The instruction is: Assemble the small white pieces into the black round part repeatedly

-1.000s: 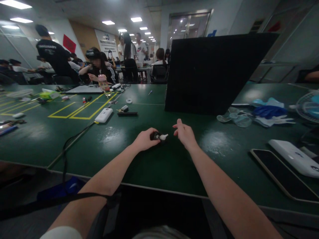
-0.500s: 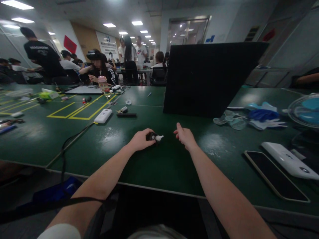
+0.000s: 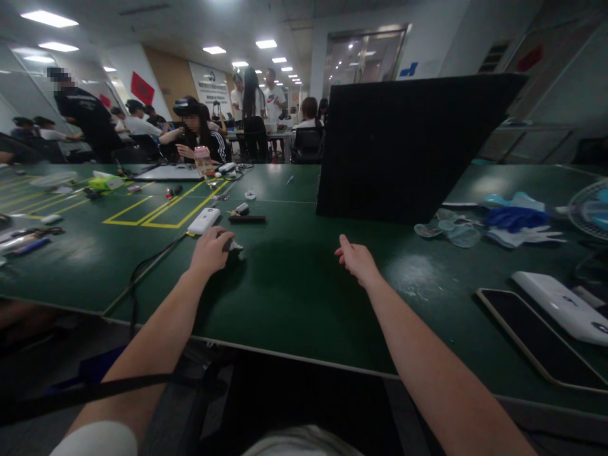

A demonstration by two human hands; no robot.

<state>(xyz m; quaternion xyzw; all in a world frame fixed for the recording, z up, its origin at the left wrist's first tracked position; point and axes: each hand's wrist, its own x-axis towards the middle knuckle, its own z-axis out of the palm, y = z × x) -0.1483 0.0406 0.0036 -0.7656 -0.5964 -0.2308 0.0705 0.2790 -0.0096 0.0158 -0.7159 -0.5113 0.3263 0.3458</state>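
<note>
My left hand [image 3: 209,251] is closed around a small dark object with a white end [image 3: 234,247]; the fingers hide most of it, and its kind cannot be made out. It is over the green table [image 3: 285,297], just in front of a white power bank [image 3: 204,221]. To the right, my right hand [image 3: 357,261] holds nothing. Its thumb points up, apart from the loosely bent fingers, in front of a large black panel [image 3: 403,145].
Behind my left hand lie a dark bar [image 3: 247,219] and a roll of tape [image 3: 249,195]. On the right are clear plastic discs [image 3: 446,228], blue and white gloves [image 3: 517,220], a phone [image 3: 541,335] and a fan [image 3: 591,209]. Several people sit or stand beyond the table.
My left hand has moved left, carrying the small dark object from the middle of the table toward the white power bank. My right hand has stayed nearly in place.
</note>
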